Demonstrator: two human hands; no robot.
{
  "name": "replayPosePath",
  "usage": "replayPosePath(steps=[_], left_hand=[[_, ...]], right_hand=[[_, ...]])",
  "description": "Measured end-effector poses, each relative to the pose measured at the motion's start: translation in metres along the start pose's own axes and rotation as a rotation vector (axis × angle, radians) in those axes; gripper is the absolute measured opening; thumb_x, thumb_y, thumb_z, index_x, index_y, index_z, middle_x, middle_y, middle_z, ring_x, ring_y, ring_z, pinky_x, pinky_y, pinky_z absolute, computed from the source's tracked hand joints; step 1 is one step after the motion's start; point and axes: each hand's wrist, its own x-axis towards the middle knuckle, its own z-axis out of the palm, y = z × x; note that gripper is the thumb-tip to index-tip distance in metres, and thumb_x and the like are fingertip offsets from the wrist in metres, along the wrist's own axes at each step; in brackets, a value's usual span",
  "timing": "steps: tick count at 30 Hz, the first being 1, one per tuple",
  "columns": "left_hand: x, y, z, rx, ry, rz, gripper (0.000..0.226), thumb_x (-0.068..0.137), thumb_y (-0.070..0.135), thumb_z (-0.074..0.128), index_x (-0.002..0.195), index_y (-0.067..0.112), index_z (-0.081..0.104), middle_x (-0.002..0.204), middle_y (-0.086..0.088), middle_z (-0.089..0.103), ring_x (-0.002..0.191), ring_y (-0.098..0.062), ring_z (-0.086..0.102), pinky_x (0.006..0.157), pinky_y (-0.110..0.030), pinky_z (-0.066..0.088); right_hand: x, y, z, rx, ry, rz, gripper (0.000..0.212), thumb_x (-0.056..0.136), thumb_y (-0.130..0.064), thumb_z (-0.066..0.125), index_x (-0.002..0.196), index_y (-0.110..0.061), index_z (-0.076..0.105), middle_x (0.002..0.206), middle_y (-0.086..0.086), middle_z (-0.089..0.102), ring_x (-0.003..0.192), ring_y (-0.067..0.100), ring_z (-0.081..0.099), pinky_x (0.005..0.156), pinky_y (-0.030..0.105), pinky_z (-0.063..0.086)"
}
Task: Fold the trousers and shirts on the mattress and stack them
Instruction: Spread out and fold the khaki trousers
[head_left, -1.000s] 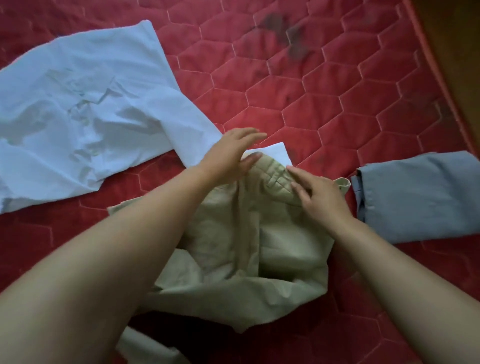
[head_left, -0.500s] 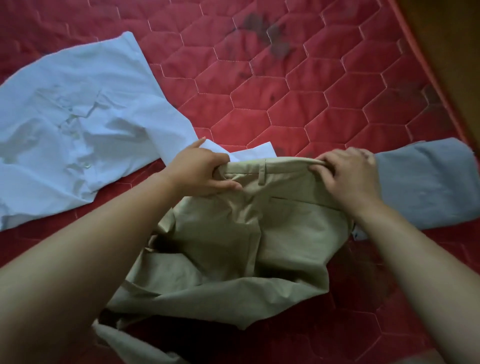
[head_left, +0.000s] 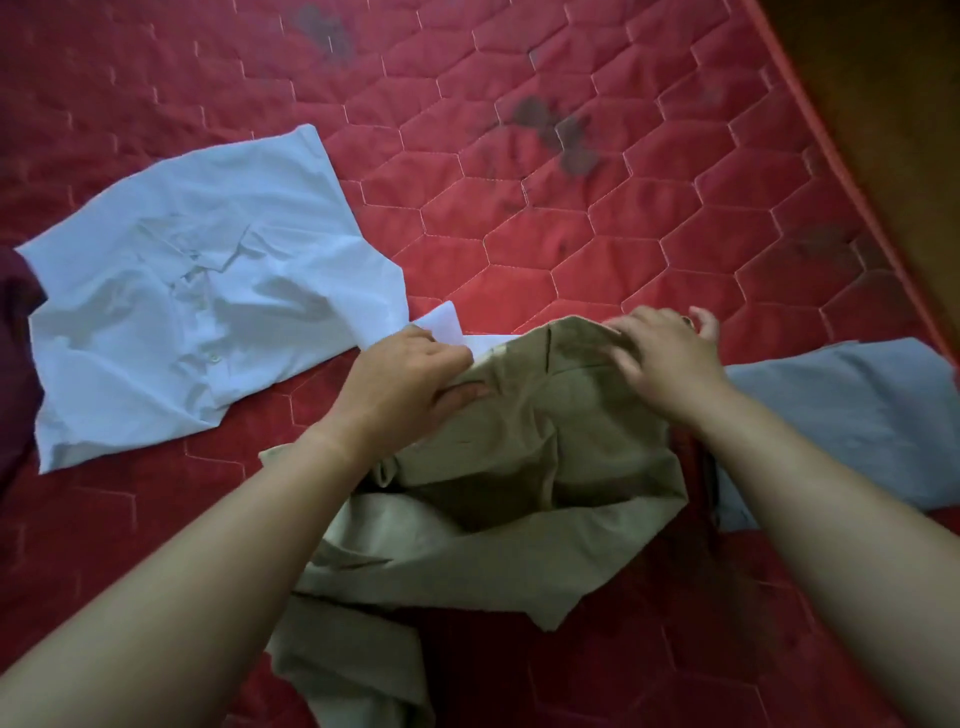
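Quilted mattress (head_left: 545, 218), matt cloth trousers (head_left: 519, 447)

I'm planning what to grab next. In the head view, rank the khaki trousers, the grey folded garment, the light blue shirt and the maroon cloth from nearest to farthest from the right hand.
From the right hand:
1. khaki trousers, directly under the hand.
2. grey folded garment, just to its right.
3. light blue shirt, across to the left.
4. maroon cloth, far left edge.
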Motion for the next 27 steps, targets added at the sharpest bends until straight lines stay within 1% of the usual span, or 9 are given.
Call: replayPosePath(steps=[1, 3, 6, 10, 13, 17, 20, 23, 27], left_hand=[[-0.006, 0.004, -0.006, -0.022, 0.001, -0.058, 0.042, 0.085, 0.045, 0.055, 0.062, 0.011, 0.047, 0.054, -0.002, 0.049, 0.05, -0.027, 0.05, 0.05, -0.028, 0.038], [-0.018, 0.007, -0.024, -0.031, -0.026, -0.145, 0.047, 0.085, 0.053, 0.047, 0.068, 0.01, 0.057, 0.059, -0.003, 0.055, 0.054, -0.026, 0.054, 0.043, -0.032, 0.038], [-0.035, 0.015, -0.074, 0.007, 0.006, -0.213, 0.058, 0.087, 0.061, 0.039, 0.074, 0.01, 0.065, 0.059, -0.006, 0.059, 0.056, -0.028, 0.057, 0.049, -0.028, 0.037], [-0.052, 0.045, -0.168, 0.155, 0.085, -0.407, 0.067, 0.09, 0.059, 0.029, 0.055, 0.009, 0.058, 0.048, -0.011, 0.055, 0.048, -0.03, 0.053, 0.057, -0.033, 0.041], [-0.063, 0.081, -0.234, 0.163, 0.12, -0.508, 0.067, 0.087, 0.062, 0.029, 0.056, 0.009, 0.056, 0.054, -0.012, 0.058, 0.055, -0.032, 0.057, 0.068, -0.036, 0.045], [-0.077, 0.127, -0.313, 0.219, 0.241, -0.529, 0.066, 0.086, 0.064, 0.028, 0.058, 0.01, 0.055, 0.058, -0.011, 0.06, 0.054, -0.031, 0.06, 0.048, -0.027, 0.028], [-0.096, 0.155, -0.373, 0.223, 0.346, -0.502, 0.05, 0.086, 0.052, 0.04, 0.057, 0.012, 0.051, 0.056, -0.009, 0.056, 0.052, -0.029, 0.058, 0.046, -0.03, 0.035], [-0.125, 0.179, -0.415, 0.256, 0.435, -0.454, 0.046, 0.085, 0.051, 0.044, 0.057, 0.014, 0.051, 0.054, -0.005, 0.055, 0.051, -0.026, 0.058, 0.043, -0.031, 0.039], [-0.194, 0.209, -0.429, 0.321, 0.449, -0.465, 0.066, 0.088, 0.067, 0.03, 0.054, 0.015, 0.052, 0.05, -0.004, 0.053, 0.045, -0.027, 0.056, 0.04, -0.029, 0.038]], right_hand=[[-0.004, 0.001, -0.001, 0.037, 0.044, -0.005, 0.022, 0.092, -0.031, 0.052, 0.106, -0.02, 0.064, 0.103, 0.002, 0.059, 0.102, 0.026, 0.052, 0.1, 0.043, 0.022], [-0.016, -0.003, -0.011, 0.119, 0.15, -0.042, 0.015, 0.091, -0.023, 0.057, 0.093, -0.012, 0.067, 0.092, 0.007, 0.059, 0.089, 0.031, 0.054, 0.087, 0.039, 0.03], [-0.043, -0.021, -0.052, 0.201, 0.244, -0.165, 0.018, 0.09, -0.023, 0.052, 0.083, -0.013, 0.065, 0.079, 0.005, 0.063, 0.074, 0.03, 0.057, 0.088, 0.039, 0.032], [-0.084, -0.053, -0.14, 0.308, 0.289, -0.279, 0.035, 0.091, -0.032, 0.036, 0.082, -0.012, 0.062, 0.073, 0.003, 0.059, 0.066, 0.027, 0.055, 0.067, 0.036, 0.037], [-0.104, -0.075, -0.209, 0.4, 0.31, -0.309, 0.036, 0.091, -0.034, 0.034, 0.083, -0.01, 0.06, 0.074, 0.003, 0.059, 0.068, 0.026, 0.056, 0.056, 0.031, 0.037], [-0.123, -0.092, -0.29, 0.452, 0.37, -0.427, 0.025, 0.088, -0.029, 0.052, 0.077, -0.009, 0.059, 0.07, 0.004, 0.059, 0.063, 0.028, 0.056, 0.053, 0.035, 0.039], [-0.144, -0.11, -0.342, 0.466, 0.433, -0.483, 0.019, 0.081, -0.029, 0.071, 0.078, -0.014, 0.061, 0.066, -0.001, 0.06, 0.059, 0.018, 0.052, 0.053, 0.029, 0.038], [-0.176, -0.131, -0.374, 0.542, 0.475, -0.506, 0.009, 0.078, -0.022, 0.073, 0.08, -0.017, 0.066, 0.068, -0.004, 0.064, 0.062, 0.016, 0.058, 0.057, 0.03, 0.043], [-0.232, -0.154, -0.385, 0.633, 0.511, -0.475, 0.003, 0.079, -0.021, 0.072, 0.081, -0.021, 0.07, 0.067, -0.009, 0.066, 0.063, 0.007, 0.059, 0.058, 0.017, 0.042]])
